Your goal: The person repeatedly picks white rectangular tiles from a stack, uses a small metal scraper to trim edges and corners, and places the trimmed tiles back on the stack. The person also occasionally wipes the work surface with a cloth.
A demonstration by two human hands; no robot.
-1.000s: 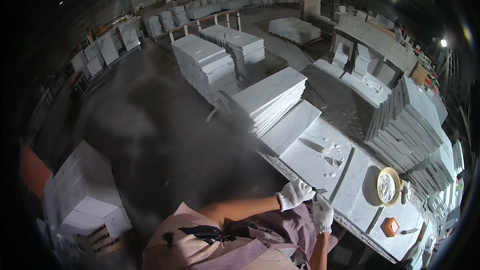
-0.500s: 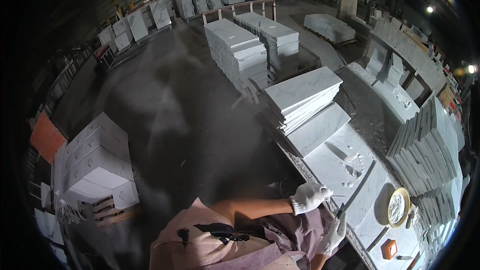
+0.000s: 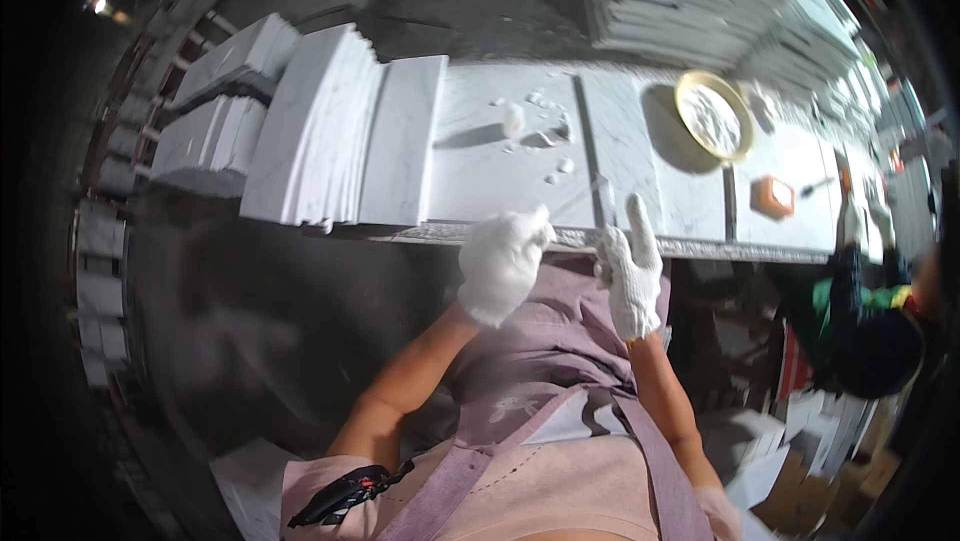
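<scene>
My left hand [image 3: 503, 266], in a white knit glove, is closed in a fist at the table's near edge. A thin, blade-like tool [image 3: 575, 201] juts from it over the slab; its kind is unclear. Just to the right, my right hand [image 3: 632, 286], gloved too, grips a flat grey putty knife [image 3: 604, 203] pointing away, index finger stretched along it. Before them lies a white veined marble slab [image 3: 480, 186] with white paste lumps [image 3: 560, 169], a small pale upright piece [image 3: 512, 121] and a curled scrap [image 3: 553, 136]. Dark gaps separate the slabs.
Stacked slabs [image 3: 310, 131] stand left, with more piles [image 3: 690, 11] behind. A yellow-rimmed bowl [image 3: 712, 119] of white material and an orange box [image 3: 773, 197] lie right. At the far right, a co-worker's gloved hand [image 3: 853, 224] reaches to the table.
The view has swung right and down to face the table squarely. Both hands stay by its near edge, the right still holding the putty knife.
</scene>
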